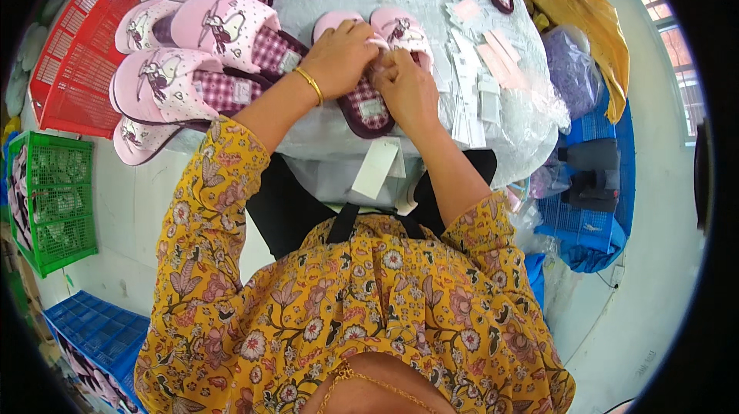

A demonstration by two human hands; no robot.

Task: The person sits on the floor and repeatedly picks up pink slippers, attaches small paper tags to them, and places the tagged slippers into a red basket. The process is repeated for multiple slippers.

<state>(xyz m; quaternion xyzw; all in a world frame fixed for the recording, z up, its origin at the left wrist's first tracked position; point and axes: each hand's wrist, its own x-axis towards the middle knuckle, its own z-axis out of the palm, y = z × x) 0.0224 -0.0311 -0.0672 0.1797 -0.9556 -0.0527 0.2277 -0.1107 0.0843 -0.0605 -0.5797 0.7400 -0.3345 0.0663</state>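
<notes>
A pair of pink slippers with checked maroon insoles lies in front of me on the plastic-covered table (300, 137). My left hand (346, 60) lies over the left slipper (336, 19), its fingers closed on the inner edge of the upper. Close beside it, my right hand (406, 91) is closed in a pinch at the inner edge of the right slipper (400, 28). Whatever is between those right fingertips is too small or hidden to tell. Below the slippers, a blank-looking white tag (377, 170) shows near the table's front edge.
Stacked pink slippers (158, 79) stand at the left, and more line the far edge. Paper tags (466, 91) are scattered right of my hands. Around the table are a red crate (77, 68), a green crate (58, 198), blue baskets (100, 329) and a purple bag (573, 68).
</notes>
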